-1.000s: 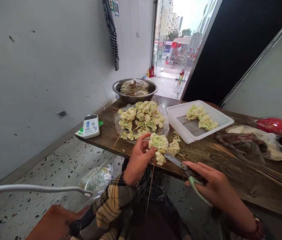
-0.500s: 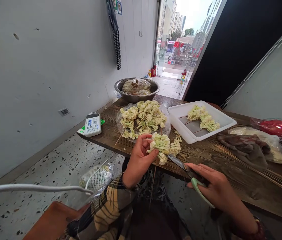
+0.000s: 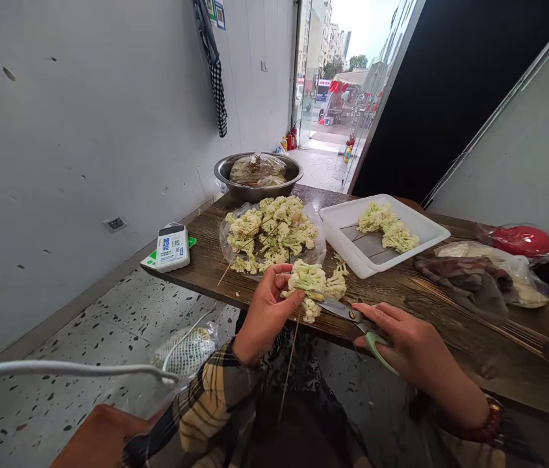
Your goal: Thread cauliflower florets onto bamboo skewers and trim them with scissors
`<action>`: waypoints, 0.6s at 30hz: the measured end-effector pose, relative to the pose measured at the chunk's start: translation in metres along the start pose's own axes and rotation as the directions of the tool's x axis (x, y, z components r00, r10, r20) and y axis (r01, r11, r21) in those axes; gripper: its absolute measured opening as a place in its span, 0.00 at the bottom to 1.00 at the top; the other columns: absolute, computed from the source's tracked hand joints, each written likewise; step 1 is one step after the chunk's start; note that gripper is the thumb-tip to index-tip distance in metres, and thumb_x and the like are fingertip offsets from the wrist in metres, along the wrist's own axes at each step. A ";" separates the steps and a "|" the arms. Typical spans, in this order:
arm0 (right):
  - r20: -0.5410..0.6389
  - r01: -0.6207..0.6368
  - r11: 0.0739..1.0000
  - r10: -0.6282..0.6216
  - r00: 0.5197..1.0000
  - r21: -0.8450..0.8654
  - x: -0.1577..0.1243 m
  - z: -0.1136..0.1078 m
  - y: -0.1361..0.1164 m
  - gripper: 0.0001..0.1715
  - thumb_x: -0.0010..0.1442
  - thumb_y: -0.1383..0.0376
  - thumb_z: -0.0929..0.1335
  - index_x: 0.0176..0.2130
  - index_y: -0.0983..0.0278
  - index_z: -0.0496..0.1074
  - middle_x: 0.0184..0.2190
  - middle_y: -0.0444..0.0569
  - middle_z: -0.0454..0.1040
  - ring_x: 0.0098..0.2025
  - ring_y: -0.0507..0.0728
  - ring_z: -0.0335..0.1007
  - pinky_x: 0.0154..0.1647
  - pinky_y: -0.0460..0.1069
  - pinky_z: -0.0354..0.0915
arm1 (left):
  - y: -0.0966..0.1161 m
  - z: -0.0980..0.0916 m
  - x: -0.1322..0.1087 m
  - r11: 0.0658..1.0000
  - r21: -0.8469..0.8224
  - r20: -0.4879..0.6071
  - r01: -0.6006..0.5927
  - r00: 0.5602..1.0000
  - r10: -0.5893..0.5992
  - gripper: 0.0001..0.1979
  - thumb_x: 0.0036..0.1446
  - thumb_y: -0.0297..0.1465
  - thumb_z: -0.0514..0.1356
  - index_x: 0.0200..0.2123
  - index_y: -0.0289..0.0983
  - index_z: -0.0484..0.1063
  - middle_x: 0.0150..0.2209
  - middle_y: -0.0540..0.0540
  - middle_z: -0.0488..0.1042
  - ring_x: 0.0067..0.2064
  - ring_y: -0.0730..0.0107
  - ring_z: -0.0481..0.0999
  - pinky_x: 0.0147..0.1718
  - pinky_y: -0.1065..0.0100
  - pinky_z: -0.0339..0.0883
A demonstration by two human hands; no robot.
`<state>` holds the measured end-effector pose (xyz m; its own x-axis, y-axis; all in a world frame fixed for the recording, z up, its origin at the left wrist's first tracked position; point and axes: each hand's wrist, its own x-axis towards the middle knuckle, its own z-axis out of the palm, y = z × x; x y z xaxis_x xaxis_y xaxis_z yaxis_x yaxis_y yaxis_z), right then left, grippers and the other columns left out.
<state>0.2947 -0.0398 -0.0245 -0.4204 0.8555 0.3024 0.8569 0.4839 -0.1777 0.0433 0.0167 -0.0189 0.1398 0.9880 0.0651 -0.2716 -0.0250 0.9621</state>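
My left hand (image 3: pixel 269 312) is closed around a cauliflower floret (image 3: pixel 308 278) at the table's near edge. A thin wooden skewer (image 3: pixel 288 370) runs down from that floret toward my lap. In my right hand (image 3: pixel 398 335) is a pair of scissors (image 3: pixel 374 344) with pale green handles, its blades pointing left and lying against the lower right of the floret. Just behind the blades, more cauliflower (image 3: pixel 336 285) rests at the table edge. Beyond my left hand, a heap of cauliflower (image 3: pixel 274 231) with skewers among it lies on a clear plastic bag (image 3: pixel 319 240).
A white tray (image 3: pixel 366 268) holding skewered florets stands right of the heap. Behind the heap is a metal bowl (image 3: pixel 225 184) with a plastic bag inside. Loose skewers (image 3: pixel 493 322) and a grey cloth (image 3: pixel 469 286) lie at right. A white boxy device (image 3: pixel 173 248) sits at the left corner.
The view has shifted slightly to the right. The scissor blades have moved further in against the floret, and my right hand is nearer to my left.
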 end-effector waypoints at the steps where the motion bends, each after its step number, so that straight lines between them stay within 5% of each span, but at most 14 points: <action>1: 0.000 -0.006 1.000 0.006 1.000 -0.006 0.002 0.002 0.001 0.25 0.62 0.57 0.67 0.57 0.59 0.66 0.42 0.50 0.77 0.37 0.57 0.76 0.32 0.49 0.69 | -0.001 0.000 0.004 1.000 -0.001 -0.004 -0.007 1.000 0.007 0.21 0.50 0.31 0.67 0.46 0.39 0.64 0.38 0.49 0.75 0.41 0.71 0.73 0.39 0.71 0.66; 12: -0.025 -0.082 0.977 0.089 0.996 0.199 0.017 0.043 0.015 0.20 0.59 0.60 0.69 0.51 0.65 0.72 0.47 0.56 0.78 0.45 0.62 0.77 0.45 0.53 0.72 | -0.029 -0.005 0.037 0.998 -0.036 -0.068 0.047 0.996 -0.049 0.20 0.47 0.29 0.67 0.43 0.37 0.65 0.35 0.51 0.74 0.37 0.74 0.72 0.36 0.72 0.64; 18: 0.027 -0.317 0.845 0.339 0.940 0.430 0.008 0.045 0.025 0.23 0.57 0.56 0.69 0.50 0.65 0.75 0.47 0.54 0.79 0.46 0.63 0.77 0.46 0.54 0.72 | -0.027 -0.009 0.039 0.966 -0.251 -0.060 0.057 0.995 -0.075 0.22 0.44 0.27 0.69 0.43 0.38 0.67 0.40 0.50 0.74 0.40 0.75 0.73 0.38 0.75 0.64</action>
<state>0.2994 -0.0126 -0.0685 -0.1127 0.9736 0.1985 0.7295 0.2168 -0.6487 0.0476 0.0574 -0.0449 0.1027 0.9945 -0.0226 -0.4933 0.0707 0.8670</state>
